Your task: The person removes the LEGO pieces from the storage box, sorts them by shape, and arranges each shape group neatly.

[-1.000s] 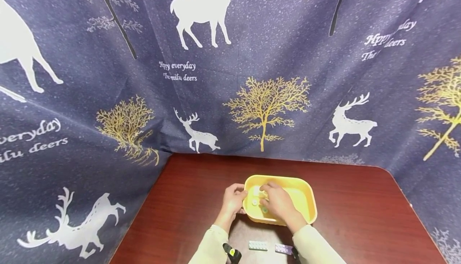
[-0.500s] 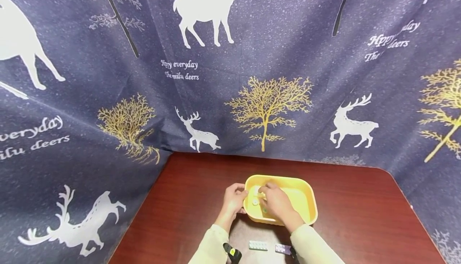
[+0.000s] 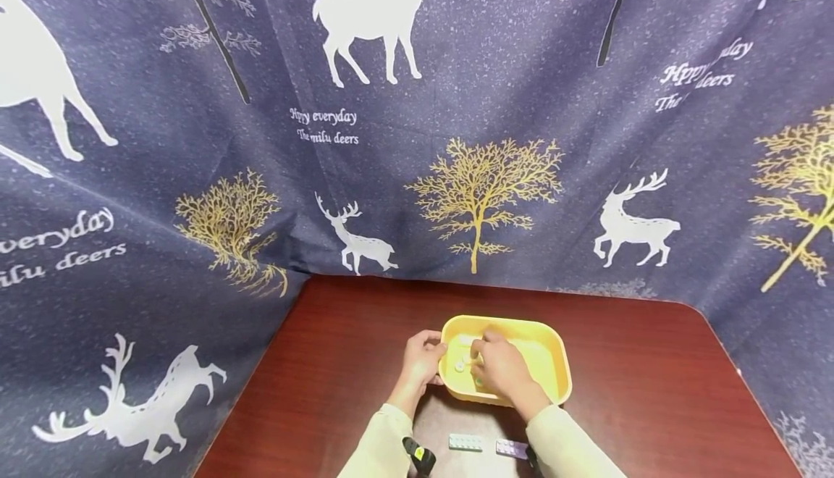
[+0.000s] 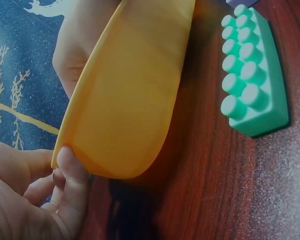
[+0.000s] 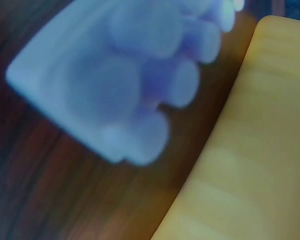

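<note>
The fingers (image 4: 72, 167) of the left hand (image 3: 420, 362) pinch the wall of the yellow tub (image 3: 552, 362) at its left end, one digit pressed against the outside just below the rim. The right hand (image 3: 503, 371) dips into the tub, its fingers bent downward near the left half of the floor; whether they hold anything is hidden, so their grip cannot be told. Just beside those fingers, inside the tub, lie a pale round piece (image 3: 460, 366) and, partly covered by the hand, a green piece (image 3: 479, 382). Both are too small to make out well.

The tub stands on the reddish-brown tabletop (image 3: 365, 319), its long side toward the person. On the person's side of it, apart from it, a green brick (image 4: 250, 75) and a purple brick (image 5: 105, 95) lie in a line, studs up, the purple one to the right. The right wrist view shows the purple brick large and blurred, next to the tub's outer wall.

Pale sleeves (image 3: 378, 445) cover the forearms, and a black device (image 3: 419, 456) sits at the left one. Beyond the tabletop hangs a dark blue cloth (image 3: 417, 116) printed with white deer, golden trees and white lettering
</note>
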### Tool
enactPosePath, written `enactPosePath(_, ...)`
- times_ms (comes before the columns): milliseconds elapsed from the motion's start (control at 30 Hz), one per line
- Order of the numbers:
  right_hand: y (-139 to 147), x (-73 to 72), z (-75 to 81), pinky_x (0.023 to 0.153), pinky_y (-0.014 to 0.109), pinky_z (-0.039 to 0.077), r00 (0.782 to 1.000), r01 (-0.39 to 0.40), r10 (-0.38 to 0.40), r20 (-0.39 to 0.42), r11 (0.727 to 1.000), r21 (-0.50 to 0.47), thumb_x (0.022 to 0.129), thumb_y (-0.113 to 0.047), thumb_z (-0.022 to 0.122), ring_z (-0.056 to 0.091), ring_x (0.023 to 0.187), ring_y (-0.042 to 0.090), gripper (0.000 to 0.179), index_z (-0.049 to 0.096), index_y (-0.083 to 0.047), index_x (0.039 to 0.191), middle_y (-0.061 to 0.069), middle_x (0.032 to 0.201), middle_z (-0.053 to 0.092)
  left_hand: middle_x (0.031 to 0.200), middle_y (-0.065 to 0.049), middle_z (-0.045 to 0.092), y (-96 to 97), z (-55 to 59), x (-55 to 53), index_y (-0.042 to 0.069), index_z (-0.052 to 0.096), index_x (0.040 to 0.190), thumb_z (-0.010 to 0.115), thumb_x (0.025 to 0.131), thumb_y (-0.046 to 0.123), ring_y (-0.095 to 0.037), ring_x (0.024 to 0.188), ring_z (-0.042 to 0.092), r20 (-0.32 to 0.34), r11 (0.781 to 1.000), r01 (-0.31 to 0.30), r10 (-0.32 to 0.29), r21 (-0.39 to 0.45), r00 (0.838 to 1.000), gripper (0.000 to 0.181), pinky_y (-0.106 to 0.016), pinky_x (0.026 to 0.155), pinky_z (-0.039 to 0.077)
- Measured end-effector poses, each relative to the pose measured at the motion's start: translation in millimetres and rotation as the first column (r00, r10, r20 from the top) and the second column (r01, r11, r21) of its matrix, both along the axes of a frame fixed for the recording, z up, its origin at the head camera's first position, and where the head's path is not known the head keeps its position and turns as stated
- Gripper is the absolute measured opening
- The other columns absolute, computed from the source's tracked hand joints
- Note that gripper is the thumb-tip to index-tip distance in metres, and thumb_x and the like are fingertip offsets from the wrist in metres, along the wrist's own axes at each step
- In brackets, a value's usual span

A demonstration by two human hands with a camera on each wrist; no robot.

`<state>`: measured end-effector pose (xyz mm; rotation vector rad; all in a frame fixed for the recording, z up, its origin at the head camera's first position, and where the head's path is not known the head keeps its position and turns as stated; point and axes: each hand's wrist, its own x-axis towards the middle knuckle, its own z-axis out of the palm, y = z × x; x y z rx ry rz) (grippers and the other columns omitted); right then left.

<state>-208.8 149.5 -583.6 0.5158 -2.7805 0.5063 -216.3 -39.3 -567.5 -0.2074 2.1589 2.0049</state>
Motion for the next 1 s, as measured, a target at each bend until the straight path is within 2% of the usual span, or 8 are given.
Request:
enactPosePath(367, 1.8, 0.7, 0.3, 0.059, 0.032, 0.051, 0.999, 0.016, -0.016, 0.032, 1.0, 0.006, 0.066, -0.014, 0.088, 0.05, 0.072, 0.017, 0.027, 0.064, -0.017, 0.079, -0.006, 0.079, 0.047, 0.093, -0.026, 0.064, -0.3, -2.9, -1.2, -0.005, 0.062, 0.127, 0.065, 0.097, 0.005, -0.023, 0.057, 0.063, 0.0, 1.0, 0.003, -0.003, 0.017, 1.0, 0.031, -0.024, 0.036, 0.052)
enactPosePath(500, 1.5, -0.8, 0.2, 0.06, 0.034, 0.051, 0.997, 0.044, -0.042, 0.059, 0.999, -0.018, 0.067, -0.004, 0.081, 0.054, 0.072, 0.019, 0.025, 0.067, -0.016, 0.083, -0.005, 0.081, 0.052, 0.095, -0.026, 0.064, -0.3, -3.0, -0.9, -0.004, 0.062, 0.127, 0.065, 0.097, 0.006, -0.023, 0.058, 0.064, 0.002, 1.0, -0.002, 0.002, 0.007, 1.0, 0.032, -0.025, 0.036, 0.053)
enactPosePath(667, 2.3, -1.8, -0.4, 0.06, 0.036, 0.054, 0.998, 0.056, -0.055, 0.035, 0.998, -0.022, 0.068, 0.002, 0.073, 0.058, 0.071, 0.022, 0.025, 0.07, -0.015, 0.086, -0.003, 0.082, 0.057, 0.095, -0.026, 0.064, -0.1, -3.6, 0.3, -0.004, 0.063, 0.127, 0.065, 0.097, 0.006, -0.025, 0.06, 0.066, -0.001, 1.0, -0.005, 0.005, -0.013, 1.0, 0.032, -0.025, 0.036, 0.053)
enactPosePath(733, 2.7, -1.5, 0.1, 0.06, 0.036, 0.054, 0.998, 0.055, -0.055, 0.031, 0.998, -0.02, 0.068, 0.002, 0.074, 0.06, 0.071, 0.022, 0.026, 0.071, -0.015, 0.087, -0.002, 0.082, 0.059, 0.096, -0.026, 0.064, 0.1, -3.7, 0.5, -0.004, 0.063, 0.127, 0.065, 0.097, 0.005, -0.025, 0.06, 0.066, -0.004, 1.0, -0.004, 0.004, -0.013, 1.0, 0.032, -0.025, 0.036, 0.053)
enactPosePath(1000, 3.7, 0.9, 3.8, 0.06, 0.039, 0.055, 0.99, 0.08, -0.078, 0.119, 0.997, -0.011, 0.069, -0.012, 0.08, 0.061, 0.071, 0.022, 0.021, 0.076, -0.018, 0.089, 0.0, 0.085, 0.062, 0.095, -0.026, 0.064, -0.5, -2.2, 1.1, -0.003, 0.063, 0.126, 0.066, 0.097, 0.006, -0.025, 0.059, 0.066, -0.009, 1.0, -0.005, 0.005, -0.012, 1.0, 0.031, -0.024, 0.037, 0.053)
